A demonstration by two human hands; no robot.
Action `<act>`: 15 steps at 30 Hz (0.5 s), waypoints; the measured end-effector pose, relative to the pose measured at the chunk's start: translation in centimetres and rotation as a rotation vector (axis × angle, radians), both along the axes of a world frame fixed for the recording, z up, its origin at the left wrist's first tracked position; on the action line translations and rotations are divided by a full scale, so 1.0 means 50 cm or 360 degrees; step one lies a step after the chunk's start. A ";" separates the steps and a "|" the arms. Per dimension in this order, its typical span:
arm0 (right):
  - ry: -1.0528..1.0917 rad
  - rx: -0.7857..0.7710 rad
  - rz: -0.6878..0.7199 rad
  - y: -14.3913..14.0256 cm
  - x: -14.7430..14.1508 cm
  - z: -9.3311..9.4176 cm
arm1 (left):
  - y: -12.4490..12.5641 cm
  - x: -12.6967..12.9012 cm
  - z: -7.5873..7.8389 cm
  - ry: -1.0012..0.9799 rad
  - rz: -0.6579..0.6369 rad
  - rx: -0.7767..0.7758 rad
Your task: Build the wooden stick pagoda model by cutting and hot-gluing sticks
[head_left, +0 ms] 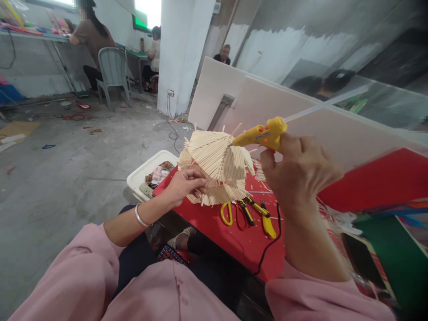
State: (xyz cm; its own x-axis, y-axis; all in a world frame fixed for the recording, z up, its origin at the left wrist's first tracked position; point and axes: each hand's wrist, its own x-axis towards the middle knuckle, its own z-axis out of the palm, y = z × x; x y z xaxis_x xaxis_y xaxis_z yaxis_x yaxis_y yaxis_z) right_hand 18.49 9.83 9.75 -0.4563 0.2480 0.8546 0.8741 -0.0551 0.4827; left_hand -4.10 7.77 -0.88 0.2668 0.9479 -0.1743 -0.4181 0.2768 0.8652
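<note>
Nearest the camera, pink sleeves framed both forearms above the red tabletop [234, 236]. The left hand [185, 185] pinched the lower edge of a fan-like wooden stick structure [217, 167], fingers curled onto the sticks, holding it tilted upright just above the table's near corner. The right hand [297, 171] was wrapped tight round the handle of a yellow glue gun [262, 133], its nozzle touching, or nearly touching, the upper sticks; a clear glue stick [324, 104] projected from its rear.

Below the structure lay yellow-handled scissors [229, 214] and yellow pliers [257, 214], with the gun's black cord [272, 240] trailing off the table edge.

Likely hazards: hot glue could drip onto the left fingers, which sat close beneath the nozzle; nozzle pressure might dislodge glued sticks given the one-sided grip; the cord could snag the tools.

Beyond stood a white bin [143, 176], white boards [267, 102], and seated people at far tables.
</note>
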 end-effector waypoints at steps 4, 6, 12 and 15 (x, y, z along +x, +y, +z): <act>-0.0004 0.0027 0.0010 -0.003 0.000 0.002 | 0.001 0.000 -0.002 -0.0014 -0.0012 -0.0001; 0.0001 0.0042 0.0021 -0.006 0.001 0.003 | 0.002 0.000 -0.005 -0.0021 -0.0019 -0.0002; 0.0006 0.0049 -0.0002 -0.007 0.006 0.005 | 0.004 -0.002 -0.012 -0.0020 -0.0021 0.0001; -0.0012 0.0079 0.0001 -0.002 0.005 0.006 | 0.004 -0.002 -0.012 -0.0014 -0.0018 -0.0002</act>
State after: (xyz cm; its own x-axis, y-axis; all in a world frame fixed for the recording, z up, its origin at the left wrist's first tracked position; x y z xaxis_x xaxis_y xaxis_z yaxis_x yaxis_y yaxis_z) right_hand 18.75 9.74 10.05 -0.4627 0.2049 0.8625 0.8705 -0.0788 0.4857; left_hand -4.19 7.97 -1.47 0.2789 0.9446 -0.1732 -0.4223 0.2826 0.8613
